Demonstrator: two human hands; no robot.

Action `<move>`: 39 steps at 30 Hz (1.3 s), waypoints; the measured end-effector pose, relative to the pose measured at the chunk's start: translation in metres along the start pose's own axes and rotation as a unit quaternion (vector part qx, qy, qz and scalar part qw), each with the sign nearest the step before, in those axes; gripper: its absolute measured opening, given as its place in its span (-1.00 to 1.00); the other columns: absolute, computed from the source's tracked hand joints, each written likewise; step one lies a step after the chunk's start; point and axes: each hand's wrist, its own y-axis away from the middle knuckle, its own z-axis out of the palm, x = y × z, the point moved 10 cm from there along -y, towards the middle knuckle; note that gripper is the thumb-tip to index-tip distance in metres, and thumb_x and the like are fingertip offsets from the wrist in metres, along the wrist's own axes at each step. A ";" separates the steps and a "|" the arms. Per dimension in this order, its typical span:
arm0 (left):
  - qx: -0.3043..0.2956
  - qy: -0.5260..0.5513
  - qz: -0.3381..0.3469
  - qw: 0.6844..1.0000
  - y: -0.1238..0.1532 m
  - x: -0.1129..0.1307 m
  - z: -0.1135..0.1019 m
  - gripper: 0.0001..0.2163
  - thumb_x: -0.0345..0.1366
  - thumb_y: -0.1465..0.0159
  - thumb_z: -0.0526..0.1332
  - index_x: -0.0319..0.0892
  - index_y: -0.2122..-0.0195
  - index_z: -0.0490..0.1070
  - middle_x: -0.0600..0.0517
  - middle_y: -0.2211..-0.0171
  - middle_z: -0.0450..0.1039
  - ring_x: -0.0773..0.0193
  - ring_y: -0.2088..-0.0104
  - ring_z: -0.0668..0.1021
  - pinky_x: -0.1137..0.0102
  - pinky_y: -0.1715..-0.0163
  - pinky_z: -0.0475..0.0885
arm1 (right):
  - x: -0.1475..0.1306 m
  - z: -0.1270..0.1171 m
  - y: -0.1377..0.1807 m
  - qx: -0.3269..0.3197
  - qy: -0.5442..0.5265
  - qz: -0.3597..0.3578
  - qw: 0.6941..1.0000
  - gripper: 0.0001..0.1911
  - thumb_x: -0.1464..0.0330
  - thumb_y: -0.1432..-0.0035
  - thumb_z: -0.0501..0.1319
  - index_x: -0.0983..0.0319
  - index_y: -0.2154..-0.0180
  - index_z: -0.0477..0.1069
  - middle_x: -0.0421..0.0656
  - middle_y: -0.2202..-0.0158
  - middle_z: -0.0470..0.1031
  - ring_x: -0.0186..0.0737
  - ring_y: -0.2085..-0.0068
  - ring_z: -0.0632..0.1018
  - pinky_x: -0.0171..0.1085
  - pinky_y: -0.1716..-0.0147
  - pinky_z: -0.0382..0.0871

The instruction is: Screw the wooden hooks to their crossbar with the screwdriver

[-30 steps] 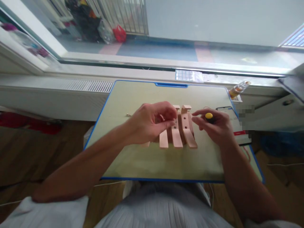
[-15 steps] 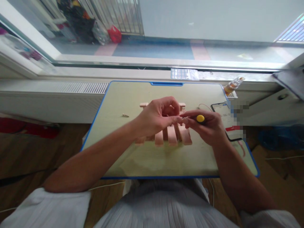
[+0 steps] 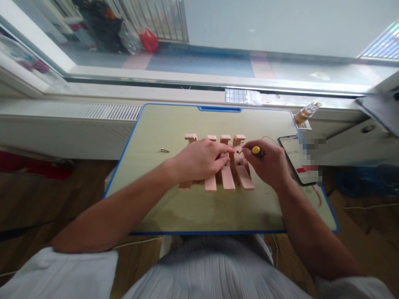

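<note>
Several pale wooden hook-shaped pieces (image 3: 227,180) lie side by side in a row on a green lap desk with a blue rim (image 3: 199,233). My left hand (image 3: 199,160) rests palm down on the row and presses the pieces to the desk. My right hand (image 3: 269,164) grips a small screwdriver with a yellow-capped handle (image 3: 256,150). Its tip points left and down at the rightmost pieces, just beside my left fingertips. Whether a screw sits under the tip is hidden by my fingers.
A loose screw (image 3: 164,150) lies on the desk left of the pieces. A phone (image 3: 296,158) lies at the desk's right edge, with a small bottle (image 3: 307,113) on the sill behind it. A radiator grille and a window ledge run along the far side.
My hands met above the pieces, then both dropped onto them. My left hand now lies flat on the row and the screwdriver tip is down at the rightmost pieces.
</note>
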 end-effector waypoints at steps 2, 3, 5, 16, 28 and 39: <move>-0.024 -0.024 0.002 0.999 -0.001 0.001 0.006 -0.61 -0.17 -0.53 0.18 0.09 -0.30 0.63 -0.04 0.03 0.76 0.09 0.13 0.73 0.28 0.12 0.57 | -0.002 0.001 0.000 0.009 0.018 -0.013 1.000 -0.88 0.31 -0.30 0.39 0.16 0.18 0.72 -0.13 0.27 0.76 -0.15 0.28 0.70 -0.20 0.21 0.50; -0.035 -0.031 0.005 0.999 -0.002 0.003 0.008 -0.60 -0.16 -0.54 0.16 0.11 -0.31 0.61 -0.03 0.01 0.76 0.09 0.10 0.74 0.28 0.09 0.57 | -0.003 0.002 0.000 0.012 0.025 -0.021 0.999 -0.87 0.30 -0.31 0.38 0.16 0.17 0.72 -0.12 0.25 0.77 -0.13 0.26 0.70 -0.20 0.20 0.51; -0.051 -0.044 0.009 0.998 -0.003 0.004 0.012 -0.60 -0.17 -0.55 0.13 0.13 -0.32 0.60 -0.02 -0.02 0.76 0.07 0.06 0.74 0.27 0.07 0.57 | -0.004 0.003 0.000 0.015 0.039 -0.035 0.999 -0.87 0.30 -0.32 0.37 0.15 0.16 0.71 -0.10 0.22 0.78 -0.10 0.23 0.72 -0.18 0.17 0.52; -0.035 -0.024 0.026 0.999 -0.006 0.000 0.017 -0.64 -0.24 -0.52 0.17 0.07 -0.20 0.68 -0.02 -0.02 0.77 0.05 0.06 0.75 0.26 0.07 0.57 | -0.004 0.020 0.001 -0.052 0.069 -0.041 0.995 -0.86 0.31 -0.25 0.38 0.13 0.14 0.68 -0.07 0.15 0.80 -0.01 0.19 0.75 -0.13 0.18 0.52; -0.006 0.000 0.023 1.000 -0.007 -0.005 0.017 -0.65 -0.30 -0.47 0.18 0.03 -0.11 0.74 -0.01 0.02 0.79 0.04 0.06 0.75 0.24 0.07 0.59 | -0.003 0.026 -0.001 -0.062 0.108 -0.052 0.991 -0.86 0.28 -0.32 0.35 0.16 0.13 0.62 -0.05 0.19 0.77 -0.02 0.24 0.71 -0.16 0.25 0.45; -0.013 0.005 0.023 1.000 -0.007 -0.005 0.018 -0.66 -0.30 -0.47 0.19 0.02 -0.12 0.73 -0.03 0.00 0.78 0.03 0.04 0.75 0.23 0.04 0.58 | -0.006 0.030 0.001 -0.085 0.120 -0.077 0.986 -0.86 0.27 -0.37 0.31 0.15 0.10 0.59 -0.04 0.14 0.76 -0.02 0.21 0.71 -0.15 0.23 0.45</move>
